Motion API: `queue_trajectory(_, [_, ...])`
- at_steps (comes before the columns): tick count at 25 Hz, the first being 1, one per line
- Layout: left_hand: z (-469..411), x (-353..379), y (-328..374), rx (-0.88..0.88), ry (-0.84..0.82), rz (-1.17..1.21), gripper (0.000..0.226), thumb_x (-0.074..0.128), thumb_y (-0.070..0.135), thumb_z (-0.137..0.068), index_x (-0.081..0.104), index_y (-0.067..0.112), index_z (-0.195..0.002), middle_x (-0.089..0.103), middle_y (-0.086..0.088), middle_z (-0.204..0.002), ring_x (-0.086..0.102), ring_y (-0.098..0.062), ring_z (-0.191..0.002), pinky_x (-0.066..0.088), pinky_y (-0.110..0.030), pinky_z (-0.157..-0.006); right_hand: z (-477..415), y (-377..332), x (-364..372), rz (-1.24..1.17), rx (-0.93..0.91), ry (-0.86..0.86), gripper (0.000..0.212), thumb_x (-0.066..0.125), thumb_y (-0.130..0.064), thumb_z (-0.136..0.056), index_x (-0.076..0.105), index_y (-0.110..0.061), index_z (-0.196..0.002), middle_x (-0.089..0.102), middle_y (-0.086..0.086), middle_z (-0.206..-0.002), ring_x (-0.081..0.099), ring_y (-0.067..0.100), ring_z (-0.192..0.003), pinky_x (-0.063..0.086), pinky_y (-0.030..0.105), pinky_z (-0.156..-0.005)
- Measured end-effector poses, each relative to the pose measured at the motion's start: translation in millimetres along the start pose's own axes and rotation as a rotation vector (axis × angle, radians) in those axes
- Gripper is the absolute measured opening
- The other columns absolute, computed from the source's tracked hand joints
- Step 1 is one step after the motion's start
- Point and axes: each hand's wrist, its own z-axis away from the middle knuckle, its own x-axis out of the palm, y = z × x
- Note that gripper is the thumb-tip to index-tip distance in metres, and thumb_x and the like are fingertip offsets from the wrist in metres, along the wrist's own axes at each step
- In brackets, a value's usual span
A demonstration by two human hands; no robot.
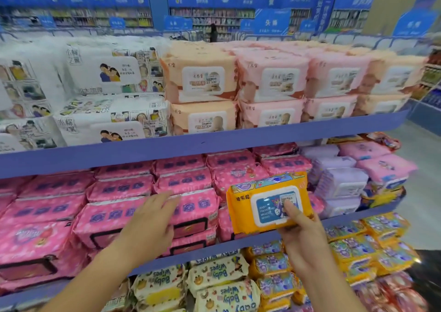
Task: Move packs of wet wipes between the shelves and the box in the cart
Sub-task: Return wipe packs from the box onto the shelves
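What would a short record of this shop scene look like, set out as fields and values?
place: shop aisle with stacked wipe shelves
right hand: holds an orange wipes pack, thumb on its lid
left hand: open, reaching to the pink packs on the middle shelf
top shelf: white packs to the left, peach and pink packs to the right
bottom shelf: cream Baby Wipes packs, orange packs beside them
cart and box: not in view
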Motion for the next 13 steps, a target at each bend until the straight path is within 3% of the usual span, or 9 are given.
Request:
queue_trajectory(3, [12, -26, 62, 0.018, 0.04, 0.734, 0.072, 0.071, 0.047, -0.088, 0.031, 0.05, -0.147, 0.033, 0.033, -0.147, 0.035, 0.002, -0.138, 0.031, -0.031, -0.115, 23, 2, 20, -0.052, -0.009, 0.036, 0.074, 0.079, -0.015, -0.069, 0.054, 0.001, -0.136, 0.072, 0.021, -0.119, 0.073, 0.036, -0.102, 0.062, 0.05, -0.081])
queue_trajectory(6, [4, -39, 110, -0.065, -0.104, 1.308, 0.094, 0.085, 0.069, -0.058, 0.045, 0.042, -0.139, 0.063, 0.025, -0.128, 0.064, -0.005, -0.116, 0.053, -0.036, -0.093, 45, 2, 35, -0.059, -0.016, 0.067, 0.068, 0.077, -0.017, -0.071, 0.057, 0.002, -0.133, 0.07, 0.023, -0.121, 0.071, 0.037, -0.107, 0.062, 0.048, -0.085])
queue_trajectory(8, [-4, -43, 128, -0.07, -0.126, 1.461, 0.071, 0.089, 0.051, -0.062, 0.059, 0.029, -0.122, 0.078, 0.008, -0.108, 0.076, -0.015, -0.095, 0.06, -0.032, -0.074, 57, 2, 38, -0.057, -0.01, 0.086, 0.071, 0.078, -0.018, -0.071, 0.055, 0.005, -0.134, 0.069, 0.025, -0.123, 0.07, 0.037, -0.109, 0.062, 0.044, -0.082])
queue_trajectory(10, [-8, -48, 144, -0.083, -0.098, 1.5, 0.048, 0.083, 0.033, -0.065, 0.065, 0.018, -0.108, 0.08, -0.003, -0.095, 0.078, -0.021, -0.077, 0.059, -0.028, -0.056, 63, -3, 29, -0.017, -0.007, 0.093, 0.069, 0.081, -0.018, -0.074, 0.054, 0.004, -0.134, 0.069, 0.024, -0.123, 0.07, 0.037, -0.107, 0.061, 0.041, -0.08])
queue_trajectory(13, [-12, -42, 164, -0.029, -0.085, 1.506, 0.03, 0.079, 0.016, -0.075, 0.067, 0.012, -0.103, 0.079, -0.004, -0.079, 0.073, -0.016, -0.056, 0.049, -0.021, -0.039, 66, -27, -3, 0.171, -0.067, 0.061, 0.063, 0.084, -0.024, -0.074, 0.058, -0.001, -0.126, 0.074, 0.013, -0.111, 0.072, 0.025, -0.092, 0.056, 0.031, -0.07])
